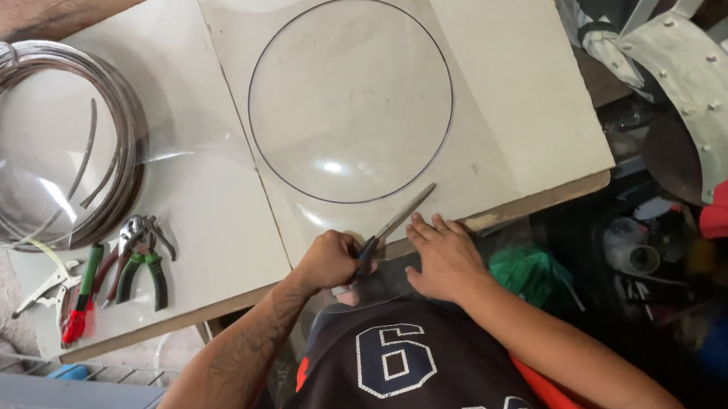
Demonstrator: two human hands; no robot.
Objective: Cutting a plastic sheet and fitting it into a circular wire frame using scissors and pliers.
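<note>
Head view: left hand (329, 261) clenched around grey scissors (391, 227), blades poking into clear plastic sheet (495, 81) at near edge of white bench (192, 209). Right hand (444, 258) spread flat, fingers loose, pressing sheet down. Cutting probably only just begun; dark drawn circle (350, 100) on sheet not yet cut anywhere.

One scissors (395, 223), three pliers (127, 266), one wire coil (45, 141)

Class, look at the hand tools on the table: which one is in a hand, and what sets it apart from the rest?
The scissors, gripped in one hand at the near table edge. The pliers and red-handled tool lie untouched beside the wire coil.
</note>
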